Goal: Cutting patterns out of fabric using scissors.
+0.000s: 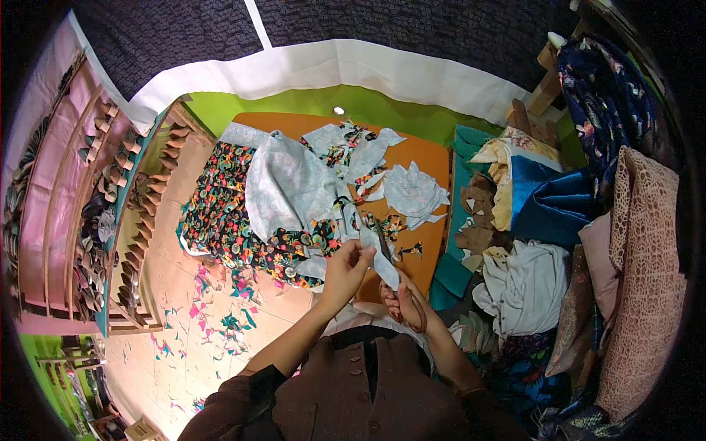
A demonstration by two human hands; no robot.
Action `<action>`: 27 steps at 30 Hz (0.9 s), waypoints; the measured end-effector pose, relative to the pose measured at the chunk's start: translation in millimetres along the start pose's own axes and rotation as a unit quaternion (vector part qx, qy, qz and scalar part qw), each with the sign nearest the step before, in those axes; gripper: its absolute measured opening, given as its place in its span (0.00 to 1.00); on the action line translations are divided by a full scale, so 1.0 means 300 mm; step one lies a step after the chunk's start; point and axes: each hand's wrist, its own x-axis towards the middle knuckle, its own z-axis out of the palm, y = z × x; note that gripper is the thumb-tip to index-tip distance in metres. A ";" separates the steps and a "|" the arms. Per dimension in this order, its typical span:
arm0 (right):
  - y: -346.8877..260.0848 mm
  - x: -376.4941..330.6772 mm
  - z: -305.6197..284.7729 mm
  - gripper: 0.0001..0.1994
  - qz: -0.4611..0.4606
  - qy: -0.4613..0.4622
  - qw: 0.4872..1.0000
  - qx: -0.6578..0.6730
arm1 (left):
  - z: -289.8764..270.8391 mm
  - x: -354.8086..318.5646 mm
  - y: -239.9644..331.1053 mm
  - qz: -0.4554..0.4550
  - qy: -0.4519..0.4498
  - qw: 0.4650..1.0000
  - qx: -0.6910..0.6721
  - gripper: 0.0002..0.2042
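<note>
Orange worktable [419, 158], floral fabric [220, 213], pale strip [371, 246] between fingers, scissors [390, 264].

Pale grey-white cloth strip [371, 246]: thin, matt, limp. Scissors [393, 275]: dull metal blades, brownish smooth handles. Black floral printed fabric [220, 217] at the left edge of the orange board: matt woven cotton look. Orange wooden board [423, 158]: smooth, slightly satin. Blue folded cloth [548, 202] past its right edge: velvety sheen. Pink lace fabric [643, 294]: openwork, rough.

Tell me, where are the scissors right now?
The scissors are in the right hand, low in the middle of the head view, cutting a pale fabric strip that the left hand holds.
</note>
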 end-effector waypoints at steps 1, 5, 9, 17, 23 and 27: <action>0.007 0.005 -0.005 0.25 0.026 -0.024 0.993 0.115 | 0.005 -0.001 0.002 -0.004 0.002 1.000 -0.010 0.06; 0.006 -0.003 -0.003 0.28 0.015 -0.010 0.995 0.103 | 0.023 0.001 0.010 0.009 0.011 0.999 -0.037 0.06; 0.003 -0.005 -0.006 0.35 -0.008 0.013 1.000 0.026 | 0.026 0.005 0.010 -0.005 0.003 1.000 -0.021 0.05; -0.038 0.012 -0.017 0.38 0.049 0.002 0.998 -0.035 | 0.027 0.016 -0.015 0.014 0.023 1.000 0.004 0.09; -0.053 -0.004 0.004 0.35 0.054 -0.009 0.998 0.045 | 0.024 0.021 0.040 0.008 0.016 1.000 -0.004 0.08; -0.029 0.008 0.009 0.35 0.023 -0.006 0.999 0.040 | 0.008 0.030 0.007 0.025 0.001 0.997 0.079 0.10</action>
